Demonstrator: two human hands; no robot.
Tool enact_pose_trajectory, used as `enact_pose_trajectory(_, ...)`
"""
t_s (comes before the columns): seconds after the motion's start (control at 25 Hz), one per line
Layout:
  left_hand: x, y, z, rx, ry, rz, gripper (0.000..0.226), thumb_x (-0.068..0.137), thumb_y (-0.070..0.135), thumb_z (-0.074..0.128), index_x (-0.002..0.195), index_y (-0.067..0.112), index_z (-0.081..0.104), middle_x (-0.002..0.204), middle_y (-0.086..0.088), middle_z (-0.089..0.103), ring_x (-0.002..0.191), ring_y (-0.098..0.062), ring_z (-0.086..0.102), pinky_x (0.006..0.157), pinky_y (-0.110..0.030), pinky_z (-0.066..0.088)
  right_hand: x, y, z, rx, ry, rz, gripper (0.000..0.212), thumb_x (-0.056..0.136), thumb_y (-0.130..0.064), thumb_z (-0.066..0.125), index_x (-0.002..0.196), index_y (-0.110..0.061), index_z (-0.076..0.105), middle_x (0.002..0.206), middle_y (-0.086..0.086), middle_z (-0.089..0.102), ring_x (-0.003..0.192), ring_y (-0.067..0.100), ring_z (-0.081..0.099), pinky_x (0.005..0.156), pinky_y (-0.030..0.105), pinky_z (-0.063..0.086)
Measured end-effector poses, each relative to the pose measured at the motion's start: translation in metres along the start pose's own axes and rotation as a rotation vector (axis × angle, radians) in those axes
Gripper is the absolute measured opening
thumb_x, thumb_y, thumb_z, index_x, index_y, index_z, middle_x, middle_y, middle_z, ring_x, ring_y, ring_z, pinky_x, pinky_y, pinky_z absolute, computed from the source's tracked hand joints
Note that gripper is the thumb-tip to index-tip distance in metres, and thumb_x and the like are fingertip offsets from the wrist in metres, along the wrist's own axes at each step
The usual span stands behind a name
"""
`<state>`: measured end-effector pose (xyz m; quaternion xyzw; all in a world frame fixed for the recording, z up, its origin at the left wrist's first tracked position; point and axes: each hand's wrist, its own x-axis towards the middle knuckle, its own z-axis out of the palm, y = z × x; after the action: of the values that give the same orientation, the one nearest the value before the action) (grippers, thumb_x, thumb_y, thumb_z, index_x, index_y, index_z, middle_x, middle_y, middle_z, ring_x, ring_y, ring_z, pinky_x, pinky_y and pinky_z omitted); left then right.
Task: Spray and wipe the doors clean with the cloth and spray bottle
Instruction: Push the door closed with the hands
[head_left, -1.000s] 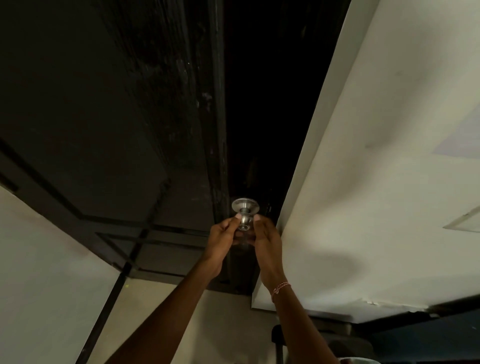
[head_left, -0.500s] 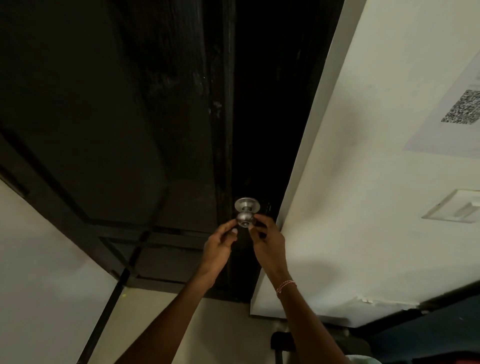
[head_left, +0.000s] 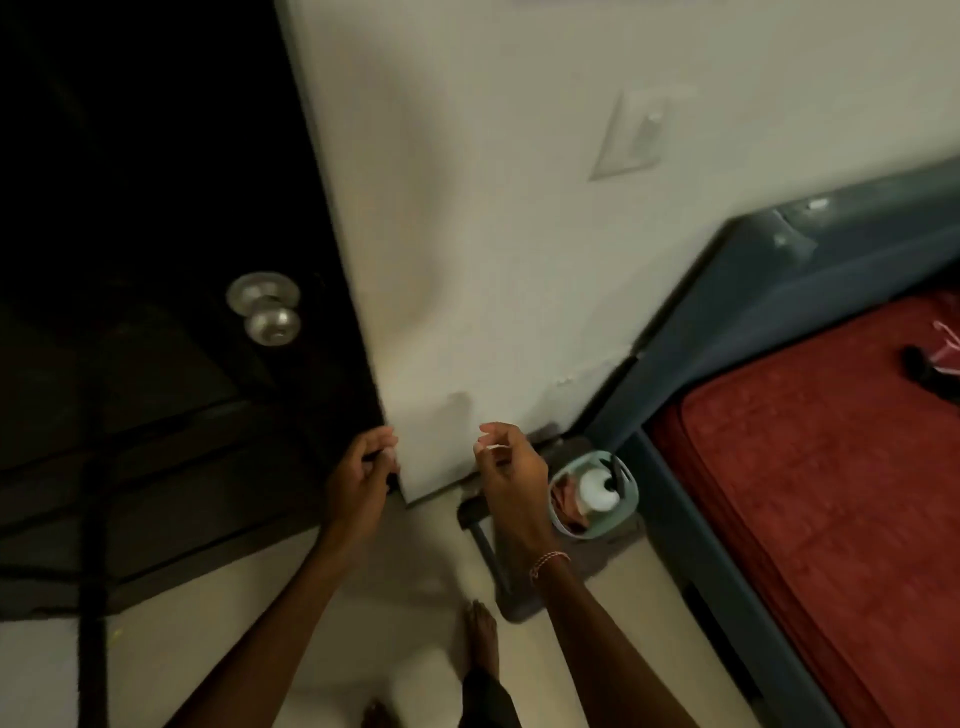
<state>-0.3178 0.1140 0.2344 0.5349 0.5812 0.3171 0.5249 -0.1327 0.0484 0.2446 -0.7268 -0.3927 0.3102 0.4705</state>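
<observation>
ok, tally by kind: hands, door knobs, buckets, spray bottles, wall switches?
hands: 2 (left hand, right hand)
door knob: 1
bucket: 1
spray bottle: 1
wall switch: 1
total: 6

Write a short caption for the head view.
Left hand and right hand, both empty, hover between the dark door and a bucket holding a white bottle.

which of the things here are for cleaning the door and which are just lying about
For the job:
- dark door and its knob
- teal caddy, holding a white bottle (probably the spray) and a pinkish cloth

Just lying about:
- wall switch
- bed with red cover
- small dark item on the bed
</observation>
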Motion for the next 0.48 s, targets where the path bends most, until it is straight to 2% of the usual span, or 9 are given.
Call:
enact_pose_trajectory(0.08, -0.005, -0.029, 0.054, 0.050, -0.132, -0.054, 0.028, 0.106, 0.005, 0.052, 0.118, 0.027, 0.064, 0.118, -0.001, 0.071, 0.084, -0.013, 0.070, 0.076, -0.028, 0.053, -0.013, 0.057, -0.044, -0.067, 0.095, 0.126, 0.012, 0.105, -0.021, 0.062, 0.110, -0.032, 0.064, 0.104, -0.008, 0.070, 0.095, 0.000, 0.065, 0.084, 0.014, 0.052)
enact_pose_trajectory(0.16, -0.005, -0.057, 0.111, 0.131, -0.264, -0.137, 0.028, 0.106, 0.007, 0.053, 0.116, 0.030, 0.065, 0.114, 0.002, 0.073, 0.076, -0.006, 0.071, 0.075, -0.029, 0.053, -0.014, 0.120, -0.082, -0.138, 0.144, 0.270, 0.012, 0.106, -0.024, 0.061, 0.116, -0.030, 0.063, 0.120, -0.003, 0.069, 0.107, 0.008, 0.066, 0.096, 0.028, 0.057)
enact_pose_trajectory(0.24, 0.003, -0.084, 0.171, 0.207, -0.371, -0.223, 0.024, 0.105, 0.013, 0.055, 0.122, 0.026, 0.066, 0.112, 0.003, 0.073, 0.077, -0.005, 0.072, 0.069, -0.022, 0.051, -0.007, 0.184, -0.110, -0.258, 0.171, 0.390, 0.017, 0.106, -0.026, 0.061, 0.123, -0.022, 0.066, 0.126, 0.003, 0.071, 0.110, 0.018, 0.068, 0.095, 0.035, 0.059)
enact_pose_trajectory(0.36, 0.025, -0.132, 0.261, 0.248, -0.480, -0.352, 0.024, 0.105, 0.016, 0.057, 0.126, 0.024, 0.066, 0.116, -0.002, 0.072, 0.089, -0.014, 0.073, 0.067, -0.022, 0.051, 0.016, 0.282, -0.125, -0.523, 0.049, 0.431, 0.022, 0.107, -0.024, 0.059, 0.126, -0.020, 0.069, 0.122, 0.006, 0.074, 0.102, 0.020, 0.072, 0.088, 0.031, 0.060)
enact_pose_trajectory(0.48, 0.042, -0.175, 0.324, 0.196, -0.449, -0.471, 0.022, 0.105, 0.017, 0.056, 0.123, 0.027, 0.065, 0.116, 0.003, 0.071, 0.095, -0.015, 0.073, 0.073, -0.026, 0.054, 0.050, 0.353, -0.115, -0.695, -0.042, 0.397, 0.032, 0.107, -0.022, 0.057, 0.138, -0.019, 0.063, 0.128, 0.009, 0.071, 0.106, 0.027, 0.072, 0.089, 0.039, 0.064)
